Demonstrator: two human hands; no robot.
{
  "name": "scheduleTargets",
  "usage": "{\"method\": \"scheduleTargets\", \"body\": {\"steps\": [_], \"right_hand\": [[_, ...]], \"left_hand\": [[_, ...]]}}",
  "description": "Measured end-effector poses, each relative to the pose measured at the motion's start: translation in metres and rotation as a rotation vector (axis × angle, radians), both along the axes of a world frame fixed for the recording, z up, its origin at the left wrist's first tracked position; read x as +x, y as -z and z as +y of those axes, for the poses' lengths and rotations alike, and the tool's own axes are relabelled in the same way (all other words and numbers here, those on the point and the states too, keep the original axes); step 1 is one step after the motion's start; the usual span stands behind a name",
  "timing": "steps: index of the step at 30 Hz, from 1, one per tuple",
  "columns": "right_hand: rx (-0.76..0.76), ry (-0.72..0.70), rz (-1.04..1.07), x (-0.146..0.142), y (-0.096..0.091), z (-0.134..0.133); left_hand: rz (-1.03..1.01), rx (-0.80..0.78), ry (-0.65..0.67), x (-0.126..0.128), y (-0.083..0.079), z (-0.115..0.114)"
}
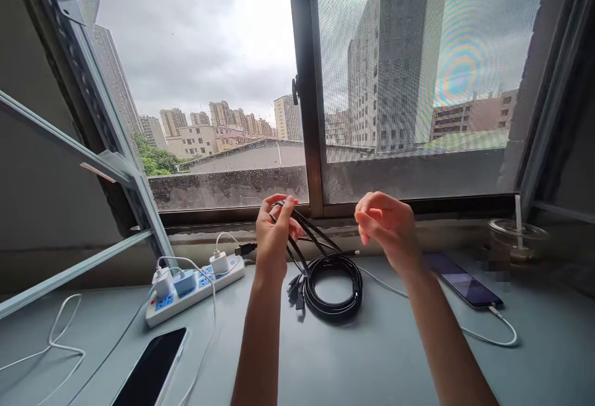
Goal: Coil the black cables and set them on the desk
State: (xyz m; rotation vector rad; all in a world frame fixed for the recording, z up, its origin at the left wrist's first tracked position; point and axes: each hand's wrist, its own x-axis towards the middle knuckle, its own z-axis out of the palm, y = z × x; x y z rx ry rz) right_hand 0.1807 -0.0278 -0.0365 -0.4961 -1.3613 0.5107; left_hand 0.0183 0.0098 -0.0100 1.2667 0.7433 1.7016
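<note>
My left hand (pixel 275 232) is closed around strands of a black cable, lifted above the table. The strands run down to a flat round coil of black cable (pixel 332 313) lying on the table. Several dark plugs (pixel 297 297) rest at the coil's left side. Another black connector (pixel 245 249), like an HDMI plug, sticks out to the left behind my left wrist. My right hand (pixel 387 226) is raised to the right of the coil, apart from it. Its fingers are curled with thumb and fingertips together, and nothing shows between them.
A white power strip (pixel 195 294) with chargers and white cords stands at left. One phone (pixel 151 369) lies at the front left, another phone (pixel 465 279) charges at right. Behind it is a plastic cup with a straw (pixel 518 238). A window (pixel 209 102) and metal frame (pixel 74 139) bound the table.
</note>
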Motion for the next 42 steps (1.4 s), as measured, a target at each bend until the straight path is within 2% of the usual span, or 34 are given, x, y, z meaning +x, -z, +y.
{"method": "scheduleTargets", "body": {"steps": [3, 7, 10, 12, 16, 19, 23, 26, 28, 33, 35, 39, 42], "right_hand": [[-0.099, 0.094, -0.147, -0.003, -0.002, -0.003], [-0.185, 0.276, -0.447, -0.001, -0.003, -0.004], [-0.238, 0.293, -0.64, -0.001, 0.0, 0.0], [-0.284, 0.302, -0.694, -0.002, 0.003, 0.002], [-0.444, 0.426, -0.721, -0.007, 0.006, 0.004], [-0.53, 0.319, -0.708, -0.01, 0.005, 0.001], [-0.522, 0.113, -0.551, -0.012, 0.005, -0.001], [-0.529, 0.007, -0.394, -0.01, 0.005, 0.0], [-0.524, -0.064, -0.36, -0.008, 0.003, -0.001], [-0.395, -0.329, -0.653, -0.003, -0.002, -0.008], [-0.335, -0.393, -0.764, -0.004, -0.002, -0.011], [-0.259, -0.436, -0.806, -0.01, -0.003, -0.018], [-0.217, -0.375, -0.822, -0.011, -0.007, -0.026]], "left_hand": [[-0.027, -0.024, 0.027, 0.0, -0.004, -0.006], [-0.046, -0.038, 0.073, -0.007, -0.008, -0.01], [-0.067, -0.02, 0.121, -0.012, -0.01, -0.012], [-0.07, 0.001, 0.161, -0.015, -0.011, -0.014], [-0.077, 0.045, 0.205, -0.018, -0.015, -0.02], [-0.092, 0.059, 0.239, -0.019, -0.018, -0.023], [-0.109, 0.126, 0.294, -0.02, -0.016, -0.023], [-0.027, 0.167, 0.31, -0.022, -0.013, -0.02], [0.008, 0.159, 0.308, -0.024, -0.012, -0.018], [-0.053, 0.149, 0.287, -0.027, -0.011, -0.01], [-0.11, 0.154, 0.302, -0.027, -0.01, -0.005], [-0.174, 0.119, 0.319, -0.026, -0.008, -0.001], [-0.13, 0.05, 0.347, -0.026, -0.008, -0.007]]}}
